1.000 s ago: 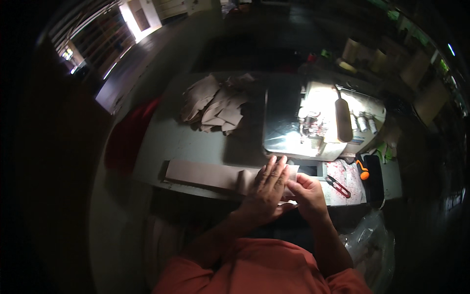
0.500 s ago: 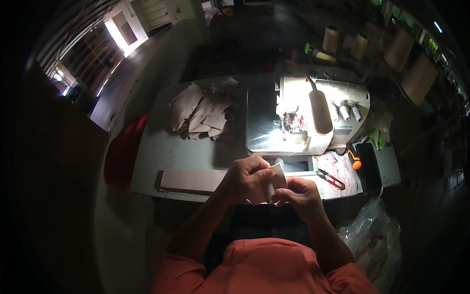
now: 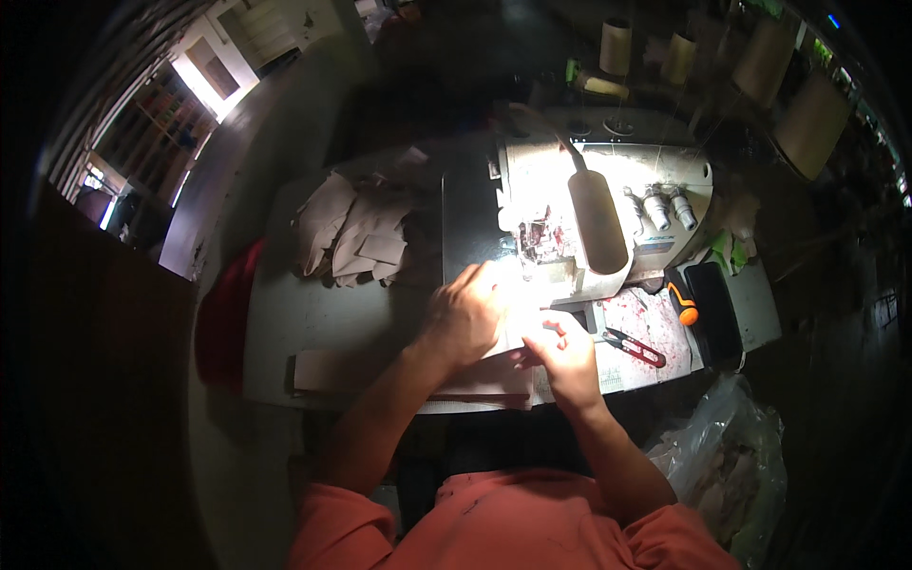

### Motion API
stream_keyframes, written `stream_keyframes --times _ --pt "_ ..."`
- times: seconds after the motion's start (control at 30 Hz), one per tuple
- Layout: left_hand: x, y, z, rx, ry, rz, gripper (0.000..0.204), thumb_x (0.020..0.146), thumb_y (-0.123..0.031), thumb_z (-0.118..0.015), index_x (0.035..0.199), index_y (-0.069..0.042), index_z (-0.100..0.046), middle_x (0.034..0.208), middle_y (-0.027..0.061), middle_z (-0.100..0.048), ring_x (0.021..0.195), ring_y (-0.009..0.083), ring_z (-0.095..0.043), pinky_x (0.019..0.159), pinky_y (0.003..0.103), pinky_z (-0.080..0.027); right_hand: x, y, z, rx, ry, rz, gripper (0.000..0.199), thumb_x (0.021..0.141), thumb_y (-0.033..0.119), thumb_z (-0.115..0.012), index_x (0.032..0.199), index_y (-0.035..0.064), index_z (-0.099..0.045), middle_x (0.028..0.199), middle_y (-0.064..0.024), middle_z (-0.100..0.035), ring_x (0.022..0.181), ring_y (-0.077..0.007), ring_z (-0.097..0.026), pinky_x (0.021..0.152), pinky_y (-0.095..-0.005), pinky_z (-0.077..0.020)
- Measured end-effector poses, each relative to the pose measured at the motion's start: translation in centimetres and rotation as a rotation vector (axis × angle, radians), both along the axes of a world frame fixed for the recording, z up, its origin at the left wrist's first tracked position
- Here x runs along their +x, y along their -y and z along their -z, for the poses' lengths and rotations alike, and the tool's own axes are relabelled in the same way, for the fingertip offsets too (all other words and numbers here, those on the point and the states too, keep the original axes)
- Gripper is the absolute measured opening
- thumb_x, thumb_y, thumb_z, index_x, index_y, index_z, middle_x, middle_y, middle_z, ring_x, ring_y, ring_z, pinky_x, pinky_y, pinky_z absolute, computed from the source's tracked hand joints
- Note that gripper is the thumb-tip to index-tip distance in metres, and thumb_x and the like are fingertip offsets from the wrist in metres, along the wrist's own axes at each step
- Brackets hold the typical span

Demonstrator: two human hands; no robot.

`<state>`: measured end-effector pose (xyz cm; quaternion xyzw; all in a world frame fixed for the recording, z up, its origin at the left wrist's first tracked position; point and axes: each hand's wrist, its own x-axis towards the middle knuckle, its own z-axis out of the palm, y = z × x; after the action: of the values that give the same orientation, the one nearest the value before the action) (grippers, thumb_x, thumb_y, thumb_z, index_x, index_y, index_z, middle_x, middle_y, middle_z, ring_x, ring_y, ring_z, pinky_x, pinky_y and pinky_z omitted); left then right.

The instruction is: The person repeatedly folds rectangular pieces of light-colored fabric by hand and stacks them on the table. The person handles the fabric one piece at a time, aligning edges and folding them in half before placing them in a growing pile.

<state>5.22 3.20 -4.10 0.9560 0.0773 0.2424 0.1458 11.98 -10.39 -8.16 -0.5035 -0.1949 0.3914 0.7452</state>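
I sit at a white sewing machine (image 3: 608,204) on a pale table (image 3: 304,323). My left hand (image 3: 465,313) lies flat on a light fabric piece (image 3: 518,328), pressing it toward the brightly lit needle area. My right hand (image 3: 565,356) pinches the near edge of the same fabric piece, just in front of the machine. The glare hides the fabric's far end under the presser foot.
A heap of beige cut pieces (image 3: 356,233) lies at the back left. A long tan strip (image 3: 332,370) rests along the front edge. Red thread snips (image 3: 635,347) and an orange-handled tool (image 3: 682,304) lie right of my hands. Thread cones (image 3: 679,57) stand behind; a plastic bag (image 3: 727,465) hangs low right.
Both hands lifted a small fabric piece off the table's front edge, then carried it forward to the machine's needle area, where they now press it down.
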Motion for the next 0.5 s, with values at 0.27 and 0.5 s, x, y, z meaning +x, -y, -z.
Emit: stream_keyframes --times 0.27,0.5 --pt "1.6 -1.6 -0.3 -0.153 0.044 0.004 0.007 0.068 -0.004 -0.053 0.075 -0.002 -0.055 0.072 0.01 -0.052 0.068 0.0257 -0.052 0.061 0.034 -0.043 1.0 -1.0 -0.3 -0.015 0.079 -0.012 0.019 0.08 0.002 -0.05 0.097 -0.0047 -0.052 0.082 -0.0106 -0.058 0.064 -0.0149 -0.059 0.056 -0.0225 -0.0471" --pt "0.7 -0.2 0.1 0.002 0.144 0.055 0.014 0.067 -0.002 -0.055 0.08 0.0 -0.055 0.082 0.0151 -0.054 0.077 0.03 -0.054 0.069 0.036 -0.043 1.2 -1.5 -0.7 -0.044 0.061 0.009 0.02 0.081 0.003 -0.048 0.1 -0.0047 -0.052 0.081 -0.0108 -0.059 0.065 -0.0142 -0.058 0.057 -0.022 -0.0467"
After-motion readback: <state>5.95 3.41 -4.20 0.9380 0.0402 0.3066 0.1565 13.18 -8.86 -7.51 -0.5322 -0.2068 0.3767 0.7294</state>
